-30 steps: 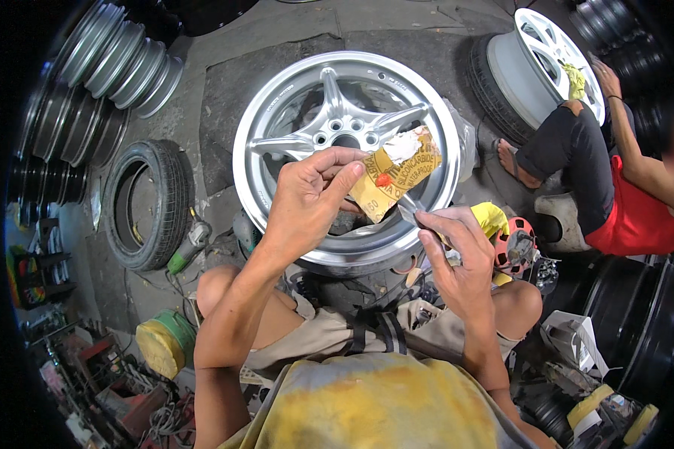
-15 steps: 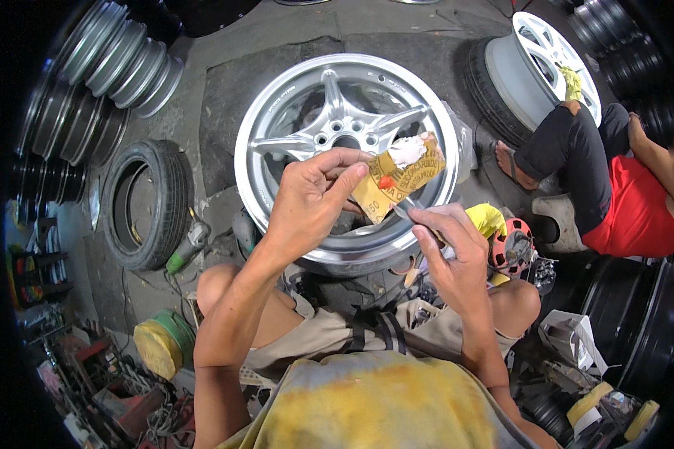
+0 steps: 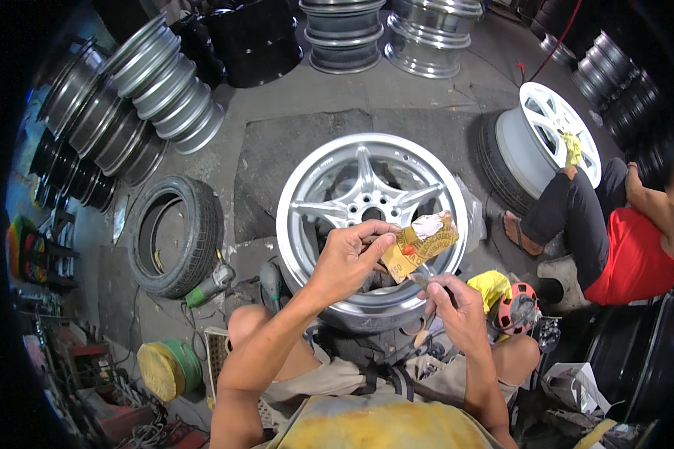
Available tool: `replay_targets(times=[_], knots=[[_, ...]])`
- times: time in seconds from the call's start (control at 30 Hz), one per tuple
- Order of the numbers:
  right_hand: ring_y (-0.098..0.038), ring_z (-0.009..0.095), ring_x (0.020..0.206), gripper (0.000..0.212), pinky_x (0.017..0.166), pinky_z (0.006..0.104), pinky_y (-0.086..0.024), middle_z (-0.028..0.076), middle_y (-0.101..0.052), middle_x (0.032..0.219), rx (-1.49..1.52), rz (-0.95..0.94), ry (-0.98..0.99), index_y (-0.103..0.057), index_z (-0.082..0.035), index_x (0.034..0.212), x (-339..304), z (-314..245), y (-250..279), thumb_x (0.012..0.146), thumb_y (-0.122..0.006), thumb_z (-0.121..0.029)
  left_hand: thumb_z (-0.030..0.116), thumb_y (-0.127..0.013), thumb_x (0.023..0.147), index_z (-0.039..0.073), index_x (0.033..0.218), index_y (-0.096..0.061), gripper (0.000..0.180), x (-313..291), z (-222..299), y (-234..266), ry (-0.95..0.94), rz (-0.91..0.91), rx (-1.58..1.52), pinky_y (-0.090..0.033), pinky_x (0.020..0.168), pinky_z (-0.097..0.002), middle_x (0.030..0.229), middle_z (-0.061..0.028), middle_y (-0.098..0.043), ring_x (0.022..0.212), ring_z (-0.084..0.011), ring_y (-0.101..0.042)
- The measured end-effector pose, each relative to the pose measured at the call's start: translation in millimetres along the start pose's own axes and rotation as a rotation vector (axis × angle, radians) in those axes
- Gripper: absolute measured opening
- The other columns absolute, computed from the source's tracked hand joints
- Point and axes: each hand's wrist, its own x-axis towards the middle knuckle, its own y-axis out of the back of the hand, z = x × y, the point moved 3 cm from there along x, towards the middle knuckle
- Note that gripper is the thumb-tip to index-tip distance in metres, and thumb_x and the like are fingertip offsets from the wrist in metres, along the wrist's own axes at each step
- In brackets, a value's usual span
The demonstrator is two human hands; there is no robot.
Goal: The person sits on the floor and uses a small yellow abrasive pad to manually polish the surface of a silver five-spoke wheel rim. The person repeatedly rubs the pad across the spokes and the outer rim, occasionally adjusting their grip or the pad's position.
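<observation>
My left hand (image 3: 348,262) pinches the edge of a yellow-brown piece of sandpaper (image 3: 395,262), its printed backing facing up. On it sit a heap of white paste (image 3: 429,224) and a small red dab (image 3: 410,250). A small putty knife (image 3: 419,281) is gripped in my right hand (image 3: 457,307), with its blade close to the sheet's lower edge; whether they touch I cannot tell. Below both hands a silver five-spoke wheel rim (image 3: 364,173) lies flat on top of a tire, most of which is hidden.
A loose tire (image 3: 202,224) and a grey-green power tool (image 3: 216,284) lie left. Stacked rims (image 3: 180,105) line the back and left. At right, a person in red (image 3: 633,258) sits by a white rim (image 3: 528,120), one hand on a yellow cloth (image 3: 571,148).
The view has tilted up, so the scene sits lower and more stacked rims show at the back. Both hands keep their holds, and the putty knife stays near the sheet's lower edge.
</observation>
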Motion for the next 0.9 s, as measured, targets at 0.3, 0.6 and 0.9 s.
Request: replay_targets(times=[0.3, 0.6, 0.9], knots=[[-0.064, 0.022, 0.081, 0.024, 0.069, 0.0291, -0.051, 0.013, -0.062, 0.095, -0.308, 0.183, 0.461, -0.067, -0.001, 0.107, 1, -30, -15, 0.083, -0.07, 0.002, 0.017, -0.059, 0.099, -0.004, 0.119, -0.062, 0.029, -5, -6, 13, 0.156, 0.03, -0.281, -0.061, 0.068, -0.0272, 0.101, -0.0108, -0.07, 0.085, -0.0147, -0.069], [-0.064, 0.029, 0.085, 0.026, 0.075, 0.0334, -0.05, 0.015, -0.063, 0.094, -0.387, 0.154, 0.462, -0.068, 0.0, 0.106, -6, -30, -12, 0.081, -0.071, 0.002, 0.018, -0.058, 0.099, -0.005, 0.118, -0.062, 0.03, -7, -2, 25, 0.033, 0.102, -0.207, -0.06, 0.067, -0.0269, 0.096, -0.012, -0.071, 0.082, -0.0144, -0.07], [-0.065, 0.025, 0.084, 0.029, 0.074, 0.0327, -0.051, 0.013, -0.065, 0.095, -0.44, 0.132, 0.557, -0.07, -0.001, 0.107, 3, -54, -9, 0.079, -0.072, 0.006, 0.016, -0.057, 0.1, -0.006, 0.115, -0.063, 0.028, -12, 16, 23, -0.052, 0.111, -0.104, -0.061, 0.068, -0.0279, 0.094, -0.0128, -0.071, 0.084, -0.0145, -0.069]])
